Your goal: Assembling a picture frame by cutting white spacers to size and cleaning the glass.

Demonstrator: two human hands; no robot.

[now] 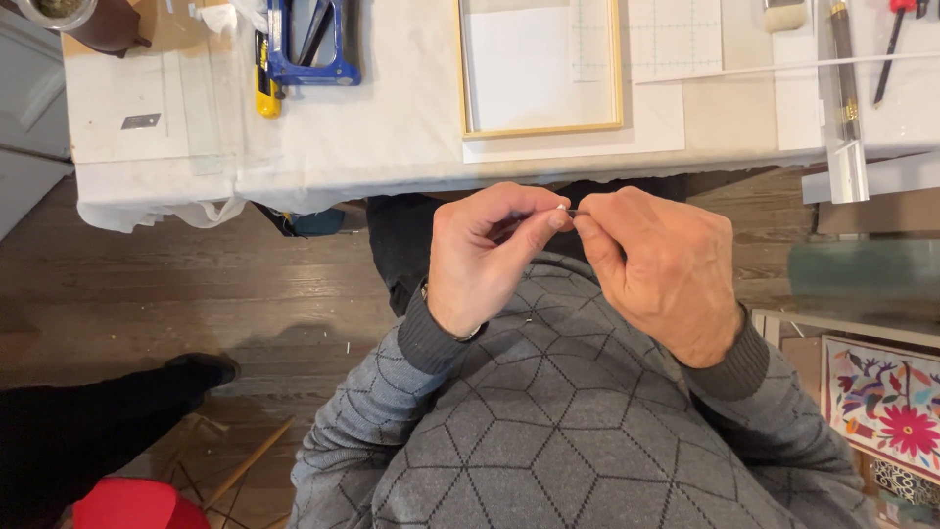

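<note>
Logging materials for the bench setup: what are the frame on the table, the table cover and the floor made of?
Frame: looks like light, unpainted wood, pale tan with a matte finish.
Table cover: seems to be white cloth; it drapes and wrinkles at the edge.
Floor: dark brown wood planks, with visible board seams and a slight sheen.
Both hands, left hand and right hand, pinch something thin; its material cannot be told.
</note>
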